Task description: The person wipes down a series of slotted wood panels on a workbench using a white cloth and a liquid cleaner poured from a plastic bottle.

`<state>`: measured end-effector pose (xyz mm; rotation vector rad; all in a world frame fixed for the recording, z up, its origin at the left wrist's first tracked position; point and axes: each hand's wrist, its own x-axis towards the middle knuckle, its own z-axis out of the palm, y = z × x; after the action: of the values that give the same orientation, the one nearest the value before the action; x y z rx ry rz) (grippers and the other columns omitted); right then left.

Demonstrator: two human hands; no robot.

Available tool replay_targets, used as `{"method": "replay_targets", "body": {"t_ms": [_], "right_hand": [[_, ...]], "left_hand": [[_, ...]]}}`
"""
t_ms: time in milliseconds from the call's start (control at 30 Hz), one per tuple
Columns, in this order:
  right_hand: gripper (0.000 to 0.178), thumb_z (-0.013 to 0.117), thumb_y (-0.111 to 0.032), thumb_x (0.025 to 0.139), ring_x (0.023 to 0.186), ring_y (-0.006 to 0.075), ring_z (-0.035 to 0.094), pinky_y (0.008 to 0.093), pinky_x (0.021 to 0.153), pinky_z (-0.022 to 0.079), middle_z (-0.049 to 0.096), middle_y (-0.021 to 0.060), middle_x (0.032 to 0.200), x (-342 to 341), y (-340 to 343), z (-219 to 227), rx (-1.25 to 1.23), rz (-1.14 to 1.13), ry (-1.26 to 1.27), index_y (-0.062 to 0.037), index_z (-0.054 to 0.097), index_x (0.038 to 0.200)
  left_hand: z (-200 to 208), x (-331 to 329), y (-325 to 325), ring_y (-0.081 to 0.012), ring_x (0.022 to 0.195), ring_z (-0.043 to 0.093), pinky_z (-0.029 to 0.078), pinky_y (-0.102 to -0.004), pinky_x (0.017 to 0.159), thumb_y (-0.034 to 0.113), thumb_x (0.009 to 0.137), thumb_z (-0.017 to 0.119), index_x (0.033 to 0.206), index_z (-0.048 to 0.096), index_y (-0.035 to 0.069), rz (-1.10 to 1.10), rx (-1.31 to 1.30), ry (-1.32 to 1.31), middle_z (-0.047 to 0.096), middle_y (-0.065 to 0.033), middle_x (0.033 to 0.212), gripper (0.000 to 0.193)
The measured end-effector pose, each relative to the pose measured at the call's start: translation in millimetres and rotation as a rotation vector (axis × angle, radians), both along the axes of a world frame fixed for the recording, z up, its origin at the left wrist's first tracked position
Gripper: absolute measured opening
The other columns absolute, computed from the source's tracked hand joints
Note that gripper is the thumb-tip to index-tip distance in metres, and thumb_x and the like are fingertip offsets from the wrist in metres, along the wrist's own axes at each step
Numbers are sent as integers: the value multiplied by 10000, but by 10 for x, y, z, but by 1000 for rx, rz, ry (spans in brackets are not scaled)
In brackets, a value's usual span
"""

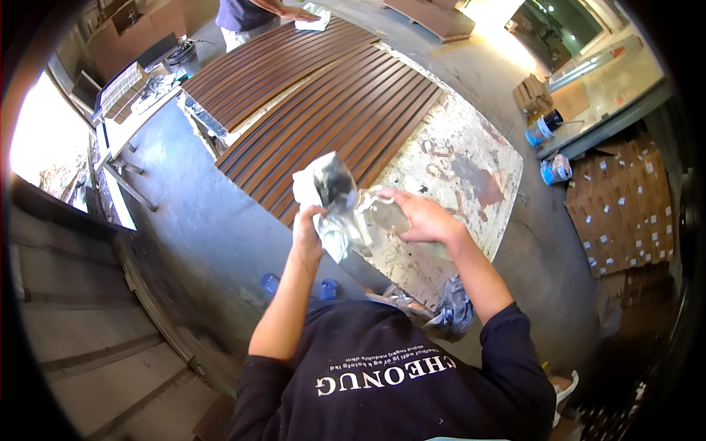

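A crumpled white cloth (346, 229) with a dark-stained patch is in front of me, above the near end of a brown ribbed panel (338, 117). My left hand (307, 229) is closed on its left side. My right hand (423, 217) curls round a see-through, greyish container (385, 216), which looks like a jar or cup; its exact kind is hard to make out. White folds of the cloth touch the container's rim. A second ribbed panel (265, 62) lies beyond the first, both on a paint-spattered table (471, 151).
At the far end another person's hand (298, 14) presses a pale cloth (315, 18) on the far panel. Buckets (556, 170) and stacked brown boards (621, 209) stand at the right. Crumpled dark plastic (452, 312) hangs by the table's near edge. A metal-legged bench (129, 184) is left.
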<state>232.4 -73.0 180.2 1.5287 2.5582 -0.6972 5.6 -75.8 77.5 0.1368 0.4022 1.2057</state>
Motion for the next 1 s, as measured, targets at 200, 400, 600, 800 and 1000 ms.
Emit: {"method": "replay_targets", "body": {"t_ms": [200, 400, 600, 800, 1000], "right_hand": [[853, 739, -187, 719, 1143, 341, 550, 431, 966, 484, 472, 159, 1326, 443, 132, -293, 288, -210, 334, -281, 220, 1390], [922, 761, -126, 707, 1135, 353, 547, 458, 985, 458, 459, 210, 1289, 827, 18, -698, 748, -609, 774, -184, 169, 1412], [827, 731, -133, 760, 1146, 296, 525, 412, 954, 462, 434, 201, 1280, 747, -378, -1177, 705, -840, 957, -6, 183, 1366], [373, 649, -68, 795, 913, 234, 596, 330, 794, 481, 573, 137, 1041, 2, -1112, -1791, 535, -889, 979, -7, 495, 1129], [377, 608, -128, 815, 1068, 271, 563, 370, 899, 451, 554, 157, 1143, -91, -206, -1618, 421, -582, 613, -60, 511, 1173]], "left_hand": [[845, -18, 692, -341, 822, 653, 578, -448, 763, -28, 663, 442, 1174, 431, -125, -63, 133, 162, 592, -237, 978, 520], [566, -347, 853, -268, 669, 645, 551, -383, 592, -8, 745, 481, 1079, 509, -83, -2, 212, 1090, 611, -199, 891, 343], [-763, -167, -176, -412, 1255, 412, 305, -552, 1047, 56, 708, 621, 1289, 461, 1, -78, 965, 2239, 487, -218, 1300, 605], [-763, 190, 263, -385, 1308, 351, 224, -533, 1101, 100, 691, 632, 1300, 459, 7, -134, 941, 2268, 432, -171, 1377, 639], [-619, 227, 532, -368, 1319, 346, 233, -510, 1107, 74, 709, 558, 1296, 484, 40, -237, 1016, 2261, 440, -136, 1389, 593]]}}
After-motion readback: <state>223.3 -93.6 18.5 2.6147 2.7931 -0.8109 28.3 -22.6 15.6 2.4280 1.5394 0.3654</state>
